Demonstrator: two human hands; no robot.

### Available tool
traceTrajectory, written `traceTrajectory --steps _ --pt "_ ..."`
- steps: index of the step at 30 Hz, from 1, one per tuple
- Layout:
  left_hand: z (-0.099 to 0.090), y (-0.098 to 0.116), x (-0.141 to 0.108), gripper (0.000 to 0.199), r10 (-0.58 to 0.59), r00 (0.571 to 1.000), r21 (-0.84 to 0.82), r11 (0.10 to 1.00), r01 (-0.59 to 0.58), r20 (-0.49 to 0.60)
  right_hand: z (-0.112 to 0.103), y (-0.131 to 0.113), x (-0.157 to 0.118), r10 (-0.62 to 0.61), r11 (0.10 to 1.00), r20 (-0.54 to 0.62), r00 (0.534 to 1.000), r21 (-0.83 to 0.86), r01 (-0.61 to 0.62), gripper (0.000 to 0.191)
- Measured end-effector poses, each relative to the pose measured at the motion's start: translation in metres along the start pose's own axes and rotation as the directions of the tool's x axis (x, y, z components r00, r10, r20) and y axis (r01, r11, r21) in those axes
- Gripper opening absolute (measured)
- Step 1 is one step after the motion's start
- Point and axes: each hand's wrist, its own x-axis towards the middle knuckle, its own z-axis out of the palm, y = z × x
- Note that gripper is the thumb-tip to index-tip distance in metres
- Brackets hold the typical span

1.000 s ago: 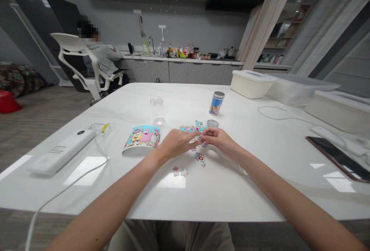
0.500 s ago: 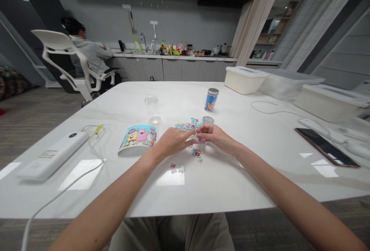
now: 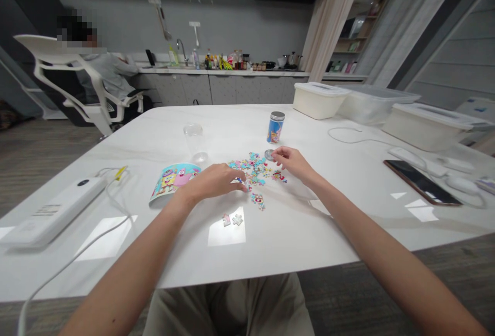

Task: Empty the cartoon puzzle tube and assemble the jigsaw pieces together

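A spread of small colourful jigsaw pieces (image 3: 253, 171) lies on the white table between my hands. My left hand (image 3: 218, 178) is at the left edge of the pieces, palm down, fingers bent and thumb apart, fingertips over some of them. On the other side, my right hand (image 3: 292, 160) is loosely curled with its fingertips at the edge of a round silver lid (image 3: 269, 155); whether they touch is unclear. A few joined pieces (image 3: 258, 200) sit nearer me, and two loose pieces (image 3: 237, 219) are closer still. A curved cartoon picture sheet (image 3: 170, 184) stands beside my left wrist.
Behind the pieces stand a clear open jar (image 3: 194, 142) and a blue cartoon jar (image 3: 275, 128) with a silver lid. A white power bank (image 3: 54, 212) with a cable is at left, a phone (image 3: 421, 182) at right. Storage boxes (image 3: 319, 101) line the back right. A person sits far left.
My hands have moved apart from where they met over the pieces. A small cluster of pieces now shows at right, below my right hand. The view has shifted slightly.
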Motion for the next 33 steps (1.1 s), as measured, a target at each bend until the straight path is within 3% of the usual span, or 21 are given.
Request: traceTrajectory --steps 2,4,9,18,26,33 --pt "-0.002 -0.001 -0.002 0.019 0.002 0.999 -0.029 1.0 0.0 0.053 -0.001 0.007 0.002 -0.125 0.959 -0.058 0.99 -0.263 0.105 0.005" --pt "-0.004 -0.002 -0.004 0.02 -0.006 0.996 -0.045 0.999 0.01 0.086 -0.001 0.014 0.002 -0.201 0.88 -0.033 0.979 -0.445 0.165 0.012" --pt "-0.009 -0.006 -0.007 0.028 -0.087 0.984 -0.028 0.995 0.093 0.158 -0.005 0.019 0.0 -0.178 0.762 0.031 0.983 -0.628 0.158 0.02" --pt "-0.008 -0.003 -0.005 0.024 -0.098 0.974 -0.051 0.993 0.111 0.206 -0.031 0.016 0.005 -0.024 0.685 -0.111 0.994 -0.726 -0.064 0.029" --pt "-0.004 -0.005 -0.003 0.021 -0.07 0.983 -0.055 0.995 0.08 0.171 -0.03 0.024 0.01 0.058 0.697 0.071 0.996 -0.717 0.01 0.017" --pt "-0.003 -0.016 -0.004 0.033 -0.221 0.973 0.281 0.94 0.195 0.063 -0.032 0.022 0.01 0.056 0.697 0.137 0.989 -0.714 0.06 0.019"
